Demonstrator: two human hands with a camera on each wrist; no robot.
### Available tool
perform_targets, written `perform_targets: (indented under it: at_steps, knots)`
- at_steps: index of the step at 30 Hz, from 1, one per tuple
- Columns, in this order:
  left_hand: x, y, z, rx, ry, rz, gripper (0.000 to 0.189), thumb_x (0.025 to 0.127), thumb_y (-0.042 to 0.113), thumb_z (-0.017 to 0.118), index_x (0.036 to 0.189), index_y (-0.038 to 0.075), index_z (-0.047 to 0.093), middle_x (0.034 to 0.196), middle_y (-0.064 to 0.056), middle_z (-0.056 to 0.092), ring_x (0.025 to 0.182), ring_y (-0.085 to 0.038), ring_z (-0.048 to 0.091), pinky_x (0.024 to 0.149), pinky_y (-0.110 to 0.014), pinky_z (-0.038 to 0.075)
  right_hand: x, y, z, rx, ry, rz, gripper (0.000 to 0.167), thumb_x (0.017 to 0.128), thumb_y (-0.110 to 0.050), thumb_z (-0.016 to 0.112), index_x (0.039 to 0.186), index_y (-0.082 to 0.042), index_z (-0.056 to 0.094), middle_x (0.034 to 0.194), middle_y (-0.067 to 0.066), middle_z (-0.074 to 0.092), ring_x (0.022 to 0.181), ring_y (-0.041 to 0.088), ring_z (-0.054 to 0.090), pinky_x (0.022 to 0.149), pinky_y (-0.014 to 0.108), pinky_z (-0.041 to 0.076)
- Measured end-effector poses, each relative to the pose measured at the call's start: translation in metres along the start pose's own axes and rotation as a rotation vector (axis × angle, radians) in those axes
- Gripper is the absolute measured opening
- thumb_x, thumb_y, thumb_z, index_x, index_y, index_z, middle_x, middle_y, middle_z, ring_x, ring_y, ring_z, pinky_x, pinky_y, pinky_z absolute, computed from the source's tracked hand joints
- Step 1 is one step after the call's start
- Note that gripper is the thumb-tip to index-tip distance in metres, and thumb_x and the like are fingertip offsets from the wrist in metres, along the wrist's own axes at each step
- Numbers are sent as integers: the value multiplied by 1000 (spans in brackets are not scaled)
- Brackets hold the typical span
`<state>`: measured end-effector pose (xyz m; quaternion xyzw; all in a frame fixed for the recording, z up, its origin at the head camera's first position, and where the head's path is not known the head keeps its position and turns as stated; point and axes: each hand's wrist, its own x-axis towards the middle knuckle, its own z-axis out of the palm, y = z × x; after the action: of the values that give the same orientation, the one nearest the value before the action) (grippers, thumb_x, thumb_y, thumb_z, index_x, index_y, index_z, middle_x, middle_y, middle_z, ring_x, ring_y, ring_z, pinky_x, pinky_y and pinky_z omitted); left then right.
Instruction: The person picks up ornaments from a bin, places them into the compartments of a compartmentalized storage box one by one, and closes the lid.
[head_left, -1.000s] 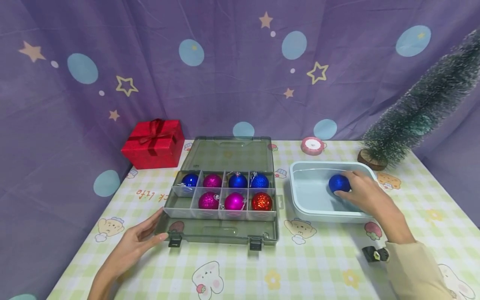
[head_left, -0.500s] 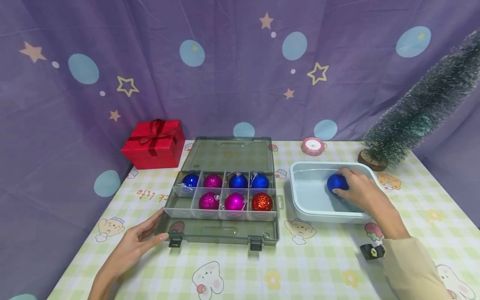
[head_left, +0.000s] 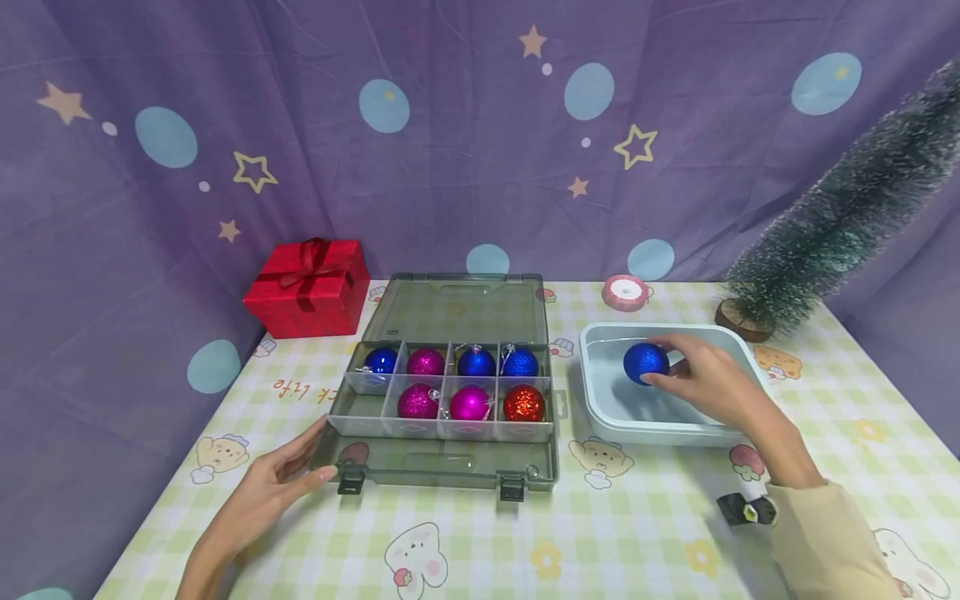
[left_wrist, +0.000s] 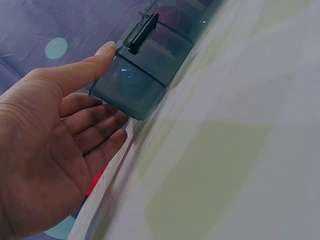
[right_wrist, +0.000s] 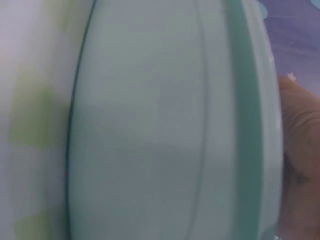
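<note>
In the head view my right hand (head_left: 708, 379) pinches a glittery blue Christmas ball (head_left: 646, 364) between thumb and fingers, over the inside of a pale blue plastic tub (head_left: 667, 432). The right wrist view shows mostly the tub's side wall (right_wrist: 145, 120), with part of the hand behind its rim. My left hand (head_left: 262, 496) touches the front left corner of a smoky clear organizer box (head_left: 442, 462), thumb on the front edge near a latch, fingers loosely along the left side. Blue, pink and red balls (head_left: 523, 404) fill most compartments; the front left compartment (head_left: 358, 406) holds none.
The organizer's lid (head_left: 457, 308) lies folded back. Behind it to the left stands a red gift box (head_left: 307, 292). A ribbon spool (head_left: 626, 292) and a small frosted tree (head_left: 832, 225) are at the back right. A small black object (head_left: 742, 508) is near the right sleeve.
My right hand has shifted the blue ball leftward and slightly up within the tub, so more of the ball shows. The left hand has stayed at the organizer's corner.
</note>
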<state>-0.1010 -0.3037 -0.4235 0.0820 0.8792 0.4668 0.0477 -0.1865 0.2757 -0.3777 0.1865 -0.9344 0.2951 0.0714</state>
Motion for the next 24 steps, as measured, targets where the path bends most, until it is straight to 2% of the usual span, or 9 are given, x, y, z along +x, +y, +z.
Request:
perform_targets:
  at_steps: [8,15,24]
  knots:
    - [-1,-1,0,6,-2,7,72,102,25,70,160,2,35,160,-22,37,144,-41,36,100,-5,35,4,-25,0,61,30,-35,52,93,-24,81,137,-3,62,126,19,69,91,27,74,82,53,61]
    - [-1,0,0,13,1,11,71,102,25,70,160,2,36,160,-21,37,144,-41,36,101,-5,35,13,-39,10,62,74,-137,51,91,-18,83,136,-4,62,125,17,69,89,25,73,79,49,62]
    - [-1,0,-1,1,-2,-2,72,102,27,70,160,3,36,160,-20,37,144,-40,36,100,-5,35,26,-55,25,122,146,-262,50,88,-10,85,134,-4,66,121,14,71,86,22,73,77,45,63]
